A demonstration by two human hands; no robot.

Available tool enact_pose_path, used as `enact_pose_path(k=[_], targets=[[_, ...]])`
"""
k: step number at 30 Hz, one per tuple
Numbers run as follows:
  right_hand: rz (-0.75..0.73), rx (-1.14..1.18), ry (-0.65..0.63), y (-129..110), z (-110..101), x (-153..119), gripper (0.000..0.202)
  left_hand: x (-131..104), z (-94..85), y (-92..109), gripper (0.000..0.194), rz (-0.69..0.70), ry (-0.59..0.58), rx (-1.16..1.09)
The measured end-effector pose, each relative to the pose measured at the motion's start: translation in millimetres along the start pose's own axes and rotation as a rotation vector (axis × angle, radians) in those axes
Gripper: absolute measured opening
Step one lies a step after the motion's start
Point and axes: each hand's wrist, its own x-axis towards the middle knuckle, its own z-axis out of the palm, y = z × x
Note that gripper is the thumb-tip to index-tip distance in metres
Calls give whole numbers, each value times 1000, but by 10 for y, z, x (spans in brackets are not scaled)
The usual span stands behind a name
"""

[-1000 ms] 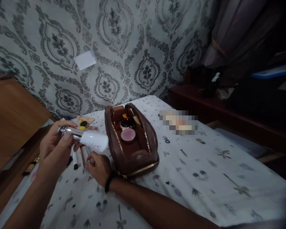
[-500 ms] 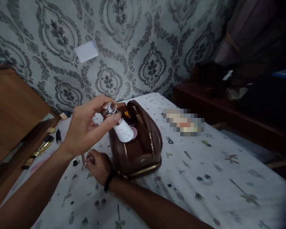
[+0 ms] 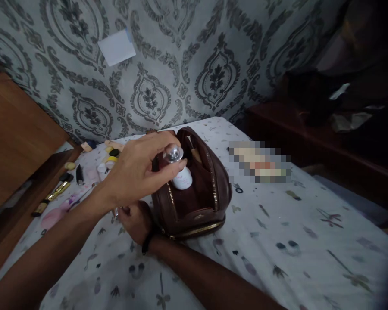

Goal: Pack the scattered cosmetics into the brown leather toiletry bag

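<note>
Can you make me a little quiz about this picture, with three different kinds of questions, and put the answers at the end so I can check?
1. True or false: The brown bag is zipped all the way shut.

2. Pick one. What is the left hand holding?
A) a spoon
B) a white bottle with a silver top
C) a toy car

3. Fill in the missing colour: The right hand has a ____ band at its wrist.

Key: 1. False; 2. B; 3. black
</note>
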Motion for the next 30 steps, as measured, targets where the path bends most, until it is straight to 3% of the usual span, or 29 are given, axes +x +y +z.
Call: enact_pose_path(k=[5, 10, 14, 21, 30], targets=[[26, 17, -26, -43, -28, 9, 10, -50, -155, -14, 15, -116, 174, -183], [11, -5, -31, -60, -22, 5, 10, -78, -180, -5, 18, -107, 147, -188], [11, -49, -7, -11, 17, 3, 10, -57, -108, 50, 14, -19, -3, -45], [-12, -156, 48, 87, 108, 17, 10, -19, 4, 75, 11, 110, -390, 137], [-34, -157, 67, 124, 110, 6, 15, 63, 62, 110, 4, 233, -739, 278]])
